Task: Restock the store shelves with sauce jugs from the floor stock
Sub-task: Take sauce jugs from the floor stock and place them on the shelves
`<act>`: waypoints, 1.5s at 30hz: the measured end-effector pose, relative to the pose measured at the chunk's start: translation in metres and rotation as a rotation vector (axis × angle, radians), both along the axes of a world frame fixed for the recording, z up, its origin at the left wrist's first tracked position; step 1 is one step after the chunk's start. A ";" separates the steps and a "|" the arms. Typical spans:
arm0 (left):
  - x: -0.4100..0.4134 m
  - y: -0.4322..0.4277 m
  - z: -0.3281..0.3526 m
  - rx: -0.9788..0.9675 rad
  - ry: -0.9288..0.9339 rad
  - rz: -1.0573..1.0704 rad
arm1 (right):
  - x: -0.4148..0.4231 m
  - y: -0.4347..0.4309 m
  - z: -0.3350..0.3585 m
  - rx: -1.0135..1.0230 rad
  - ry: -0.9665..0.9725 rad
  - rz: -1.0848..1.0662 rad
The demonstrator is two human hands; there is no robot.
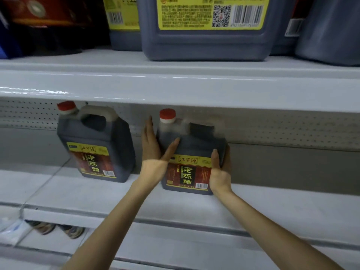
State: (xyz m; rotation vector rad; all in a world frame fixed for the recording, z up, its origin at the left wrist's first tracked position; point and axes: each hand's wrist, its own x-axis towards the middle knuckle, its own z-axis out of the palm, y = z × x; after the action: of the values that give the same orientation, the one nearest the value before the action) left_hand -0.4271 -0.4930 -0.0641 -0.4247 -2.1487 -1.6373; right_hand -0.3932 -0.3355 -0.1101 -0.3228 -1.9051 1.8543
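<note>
Now jug [194, 149] is pressed by flat left hand [153, 154], gripped by right hand [220, 172]; should be slid back squarely on shelf [272, 201].

White, seemingly metal shelves [175, 82]; perforated backboard [292, 131]

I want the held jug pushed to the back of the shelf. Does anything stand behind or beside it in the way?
Nothing visible does. The held jug has bare shelf beside it, and the other jug stands apart on its left. The spot directly behind it is hidden.
</note>
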 end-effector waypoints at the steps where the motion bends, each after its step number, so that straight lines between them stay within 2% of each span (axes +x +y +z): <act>1: -0.001 0.002 0.007 -0.002 0.006 -0.019 | 0.000 0.000 0.000 -0.003 0.001 -0.006; 7: -0.006 0.010 0.026 0.019 -0.055 0.016 | 0.003 -0.002 0.004 0.009 0.006 -0.036; 14: -0.016 0.001 0.036 -0.018 -0.027 -0.025 | 0.002 -0.018 0.007 0.029 0.106 -0.076; 20: -0.024 -0.010 0.037 -0.079 0.006 -0.016 | -0.012 -0.025 0.011 0.018 0.152 -0.028; 26: -0.021 -0.008 0.028 -0.110 0.066 0.072 | -0.016 -0.014 0.008 0.122 0.006 0.089; 30: -0.017 -0.005 0.027 -0.341 0.208 0.260 | -0.006 -0.007 0.017 0.198 -0.090 0.198; 33: -0.015 -0.009 0.029 -0.491 0.331 0.344 | 0.014 -0.005 0.027 0.354 -0.191 0.206; 37: -0.009 -0.017 0.023 -0.658 0.345 0.343 | 0.052 0.015 0.038 0.649 -0.440 0.168; 40: 0.008 -0.018 0.017 -0.768 0.381 0.293 | 0.076 0.040 0.043 0.926 -0.428 0.058; 45: 0.047 0.013 0.019 -0.898 0.364 0.164 | 0.121 0.095 0.042 1.110 -0.456 -0.065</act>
State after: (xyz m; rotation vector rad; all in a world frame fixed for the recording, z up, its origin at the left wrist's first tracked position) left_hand -0.3803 -0.4797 -0.0454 -0.7002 -2.4182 -0.3808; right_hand -0.2720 -0.2409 -0.0680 -0.4157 -2.8258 0.4737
